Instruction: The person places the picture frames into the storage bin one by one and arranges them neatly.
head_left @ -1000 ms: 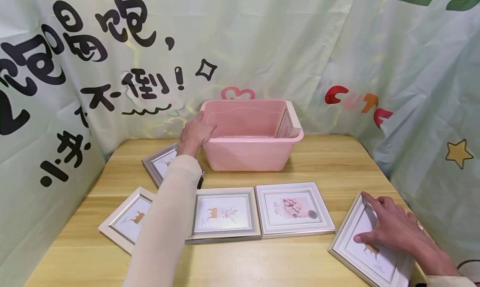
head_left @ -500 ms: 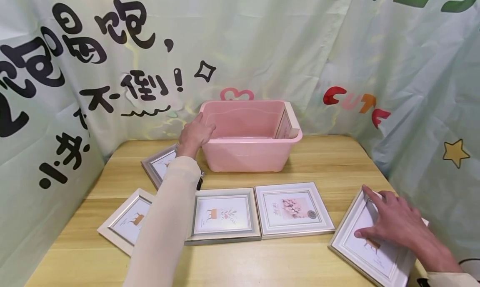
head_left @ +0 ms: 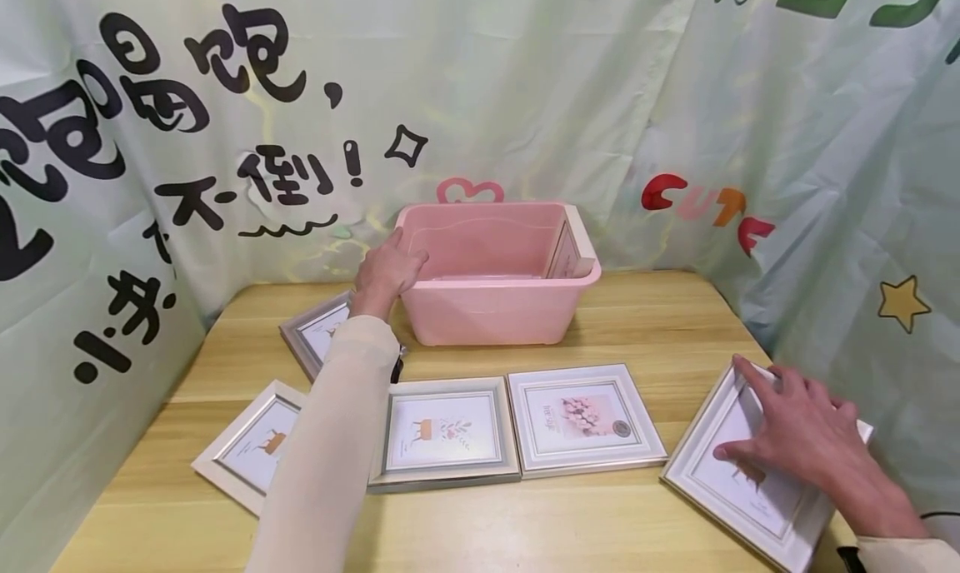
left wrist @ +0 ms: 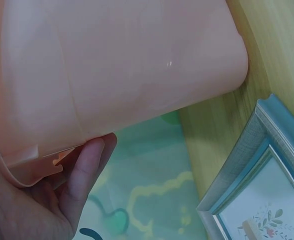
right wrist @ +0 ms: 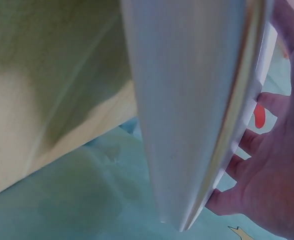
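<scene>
In the head view my left hand (head_left: 388, 275) grips the left rim of a pink plastic tub (head_left: 491, 313). The left wrist view shows its fingers (left wrist: 87, 167) curled under the tub's rim. At the right of the table my right hand (head_left: 802, 431) holds a white picture frame (head_left: 693, 469) with an orange deer print. Its thumb reaches over the picture. In the right wrist view several fingers (right wrist: 227, 200) press along the frame's edge, and the frame stands tilted. Another frame (head_left: 579, 244) leans inside the tub's right end.
On the wooden table (head_left: 442, 531) lie a silver-edged frame (head_left: 446, 434) and a white flower frame (head_left: 587, 419), side by side. A cream frame (head_left: 255, 444) and a grey-brown frame (head_left: 307, 331) are partly behind my left sleeve. Printed curtains (head_left: 525, 82) enclose the table.
The picture frame under my right hand has risen slightly and shifted a little away from me and to the right. My left hand stays on the tub. The head view has moved slightly.
</scene>
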The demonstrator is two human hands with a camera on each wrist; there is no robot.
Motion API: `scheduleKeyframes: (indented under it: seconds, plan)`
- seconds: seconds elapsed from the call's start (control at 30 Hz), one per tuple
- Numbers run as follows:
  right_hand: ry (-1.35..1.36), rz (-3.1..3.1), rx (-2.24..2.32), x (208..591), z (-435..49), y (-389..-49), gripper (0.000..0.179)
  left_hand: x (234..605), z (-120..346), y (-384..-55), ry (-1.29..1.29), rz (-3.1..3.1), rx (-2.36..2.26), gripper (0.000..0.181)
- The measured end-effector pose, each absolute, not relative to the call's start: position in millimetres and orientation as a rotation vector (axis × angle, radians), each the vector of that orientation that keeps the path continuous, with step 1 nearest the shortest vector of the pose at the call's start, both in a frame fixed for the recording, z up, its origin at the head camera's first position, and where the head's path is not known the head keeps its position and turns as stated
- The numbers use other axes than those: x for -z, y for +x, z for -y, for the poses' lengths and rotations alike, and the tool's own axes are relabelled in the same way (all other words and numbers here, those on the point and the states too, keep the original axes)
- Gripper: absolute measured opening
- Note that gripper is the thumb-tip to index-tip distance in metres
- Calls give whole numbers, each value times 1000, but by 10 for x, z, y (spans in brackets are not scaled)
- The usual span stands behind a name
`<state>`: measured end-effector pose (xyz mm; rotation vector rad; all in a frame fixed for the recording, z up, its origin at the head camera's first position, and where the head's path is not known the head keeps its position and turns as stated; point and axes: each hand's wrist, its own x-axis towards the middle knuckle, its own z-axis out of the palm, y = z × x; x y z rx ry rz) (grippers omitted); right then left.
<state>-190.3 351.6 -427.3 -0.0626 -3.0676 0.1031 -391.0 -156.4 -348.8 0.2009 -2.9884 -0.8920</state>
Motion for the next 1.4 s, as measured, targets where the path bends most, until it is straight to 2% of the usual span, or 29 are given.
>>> scheduleKeyframes:
  seconds: [0.73, 1.4]
  plan:
    - [-66, 2935, -29, 4138, -3507, -1883, 144, 3501, 1585, -3917, 196, 2989, 874, 78]
    - [-84, 2831, -16, 4013, -3458, -1842, 133, 3498, 1575, -3904, 211, 2980, 903, 77]
